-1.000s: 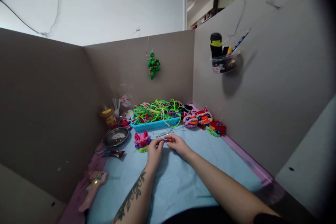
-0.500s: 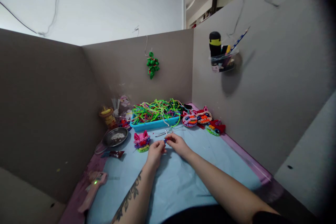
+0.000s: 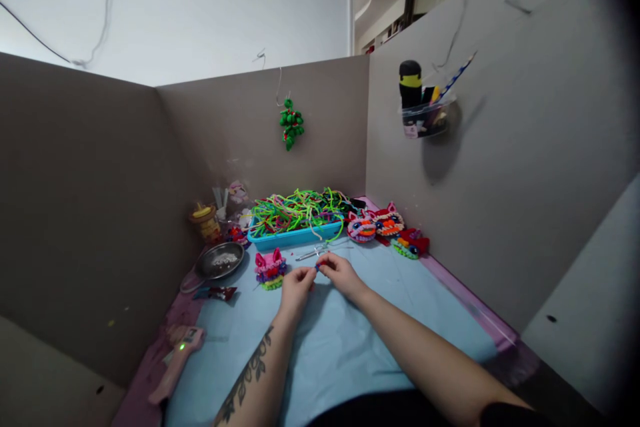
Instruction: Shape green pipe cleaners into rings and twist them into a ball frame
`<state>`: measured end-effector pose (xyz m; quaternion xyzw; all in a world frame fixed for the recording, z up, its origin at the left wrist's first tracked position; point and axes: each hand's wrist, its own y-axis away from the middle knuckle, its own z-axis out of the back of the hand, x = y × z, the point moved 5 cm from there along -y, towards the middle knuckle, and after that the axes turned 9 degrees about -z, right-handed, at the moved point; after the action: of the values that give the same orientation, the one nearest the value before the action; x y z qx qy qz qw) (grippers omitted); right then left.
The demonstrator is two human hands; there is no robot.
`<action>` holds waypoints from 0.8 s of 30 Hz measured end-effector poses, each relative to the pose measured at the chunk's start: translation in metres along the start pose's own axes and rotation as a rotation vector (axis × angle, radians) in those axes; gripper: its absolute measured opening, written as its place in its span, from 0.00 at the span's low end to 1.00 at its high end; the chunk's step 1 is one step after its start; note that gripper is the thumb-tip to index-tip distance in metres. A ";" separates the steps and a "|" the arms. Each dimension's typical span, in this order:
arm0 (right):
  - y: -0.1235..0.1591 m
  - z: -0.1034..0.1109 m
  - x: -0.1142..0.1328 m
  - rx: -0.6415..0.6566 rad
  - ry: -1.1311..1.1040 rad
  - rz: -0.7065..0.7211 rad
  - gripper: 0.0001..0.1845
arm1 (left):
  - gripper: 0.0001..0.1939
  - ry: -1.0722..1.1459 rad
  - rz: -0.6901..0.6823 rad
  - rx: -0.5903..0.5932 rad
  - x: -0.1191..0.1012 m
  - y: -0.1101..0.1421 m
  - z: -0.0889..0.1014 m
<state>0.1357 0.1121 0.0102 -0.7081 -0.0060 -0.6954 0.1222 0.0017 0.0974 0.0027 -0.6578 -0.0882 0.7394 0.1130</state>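
Near the middle of the blue cloth, my left hand and my right hand meet with fingertips pinched together. Between them is a short blue pipe cleaner piece with a hint of red, mostly covered by the fingers. Just left of my left hand stands a fuzzy pipe cleaner figure with pink ears and pink, purple and yellow-green layers. Beyond my right hand lie scissors. Behind these, a blue tray is heaped with tangled pipe cleaners, mostly lime green.
At the right back lie several finished-looking fuzzy figures. On the left are a metal dish with small white bits, a dark red packet and a pink glue gun with a green light. Grey panels enclose the table.
My left hand has turned slightly and its fingers have curled in more. The small blue piece has shifted a little between both hands' fingertips. Other things on the table stay put.
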 end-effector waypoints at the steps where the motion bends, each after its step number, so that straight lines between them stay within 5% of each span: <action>1: 0.000 0.000 0.001 0.015 0.001 0.002 0.07 | 0.18 -0.010 -0.008 0.019 -0.001 0.000 -0.001; 5: 0.000 0.001 0.002 0.052 -0.015 -0.018 0.07 | 0.14 -0.067 -0.060 0.048 -0.006 0.000 -0.003; 12: -0.002 0.000 0.000 0.038 -0.072 -0.020 0.10 | 0.08 -0.289 -0.319 -0.117 -0.027 0.002 0.007; 24: 0.001 0.000 0.004 0.066 -0.053 -0.011 0.08 | 0.09 -0.388 -0.458 -0.018 -0.035 0.009 0.003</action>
<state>0.1359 0.1107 0.0140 -0.7219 -0.0358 -0.6764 0.1416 0.0022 0.0793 0.0341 -0.4681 -0.2607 0.8057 0.2523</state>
